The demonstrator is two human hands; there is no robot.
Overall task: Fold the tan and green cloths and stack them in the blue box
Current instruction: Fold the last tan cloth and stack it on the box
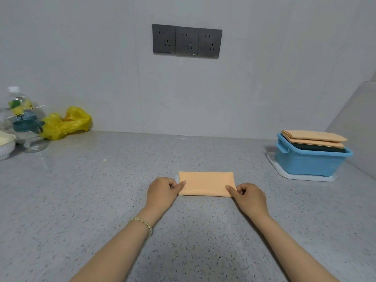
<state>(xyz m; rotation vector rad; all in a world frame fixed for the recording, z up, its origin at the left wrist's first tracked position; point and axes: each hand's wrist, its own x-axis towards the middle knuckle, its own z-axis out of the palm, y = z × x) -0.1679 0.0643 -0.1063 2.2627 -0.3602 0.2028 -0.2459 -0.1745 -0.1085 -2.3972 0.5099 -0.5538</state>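
A folded tan cloth (pixel 206 183) lies flat on the speckled grey counter in front of me. My left hand (pixel 162 191) pinches its near left corner, thumb on top and fingers curled. My right hand (pixel 250 197) pinches its near right corner the same way. At the right, the blue box (pixel 311 161) stands on a white tray. Folded tan cloths (pixel 313 137) are stacked in it and stick out above the rim. A dark green cloth (pixel 317 147) shows under them.
A white tray (pixel 284 174) lies under the box, near the right side wall. At the far left stand a water bottle (pixel 21 110), a yellow plastic bag (pixel 67 122), a glass jar and a white bowl (pixel 6 145). Wall sockets (pixel 187 41) sit above the counter.
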